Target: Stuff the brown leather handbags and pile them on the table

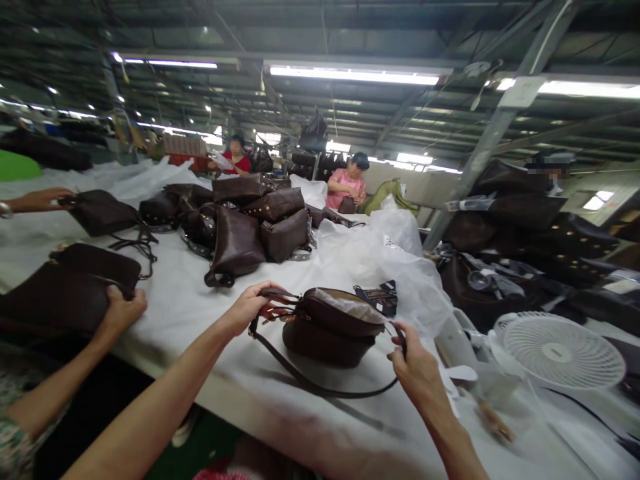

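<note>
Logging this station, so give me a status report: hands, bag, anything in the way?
Left hand and right hand gripping straps at opposite ends of brown bag. Bag open, pale filling showing. Dark packets, plastic wrap behind; neither blocks hands.

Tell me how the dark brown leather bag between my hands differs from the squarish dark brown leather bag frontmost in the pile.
The held bag gapes at the top, showing pale wrapping; the pile bag shows no open mouth. The held bag's straps are in your hands; the pile bag sits untouched against other bags. Both look dark brown and smooth.
</note>
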`<state>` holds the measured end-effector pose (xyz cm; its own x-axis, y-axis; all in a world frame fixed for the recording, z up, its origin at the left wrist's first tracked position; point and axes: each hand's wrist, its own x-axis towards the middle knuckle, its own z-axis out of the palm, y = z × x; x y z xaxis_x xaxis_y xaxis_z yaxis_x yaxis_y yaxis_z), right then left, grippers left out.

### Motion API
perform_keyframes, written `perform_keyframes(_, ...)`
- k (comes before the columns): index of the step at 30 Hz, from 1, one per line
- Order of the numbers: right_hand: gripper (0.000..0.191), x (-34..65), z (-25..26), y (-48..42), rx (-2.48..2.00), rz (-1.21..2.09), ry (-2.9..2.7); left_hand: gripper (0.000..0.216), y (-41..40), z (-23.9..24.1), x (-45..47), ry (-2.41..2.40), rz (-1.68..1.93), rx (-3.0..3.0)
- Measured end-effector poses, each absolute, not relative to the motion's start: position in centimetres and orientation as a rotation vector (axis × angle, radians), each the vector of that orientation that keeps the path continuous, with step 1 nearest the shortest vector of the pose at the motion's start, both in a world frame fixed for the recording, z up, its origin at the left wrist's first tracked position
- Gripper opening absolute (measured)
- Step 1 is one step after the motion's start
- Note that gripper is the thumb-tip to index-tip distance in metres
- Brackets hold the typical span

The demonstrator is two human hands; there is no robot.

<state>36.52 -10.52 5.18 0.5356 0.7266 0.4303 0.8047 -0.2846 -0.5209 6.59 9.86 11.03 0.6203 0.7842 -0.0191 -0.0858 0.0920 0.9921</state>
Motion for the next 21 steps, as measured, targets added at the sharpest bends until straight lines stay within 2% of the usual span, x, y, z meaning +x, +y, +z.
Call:
perform_keyframes(4,0.059,37.4,5.3,-11.4,-1.957,-0.264,-1.365,0.036,11.1,11.3,6.7,0.746,0.799,1.458)
perform_keyframes(7,0.069,35.7,6.6,-10.4,-1.804,-0.211,-1.537,0.038,11.9,10.8,6.9,0.810,0.767,1.563)
perform_keyframes(12,0.058,33.2,7.4,-7.6,-1.713,0.016,-1.598,0.067,11.1,10.1,5.7,0.921,0.974,2.061)
perform_keyframes(14,0.058,32.7,7.3,-7.3,-1.689,0.076,-1.592,0.073,9.9,10.2,5.1,0.850,0.928,2.327)
perform_keyframes(18,0.065,31.5,7.5,-8.4,-1.623,0.056,-1.585,0.066,7.5,9.5,5.7,0.717,0.839,2.595)
perform_keyframes(21,0.069,31.1,7.4,-9.6,-1.579,0.129,-1.562,0.063,6.9,8.4,7.9,0.682,0.937,2.707)
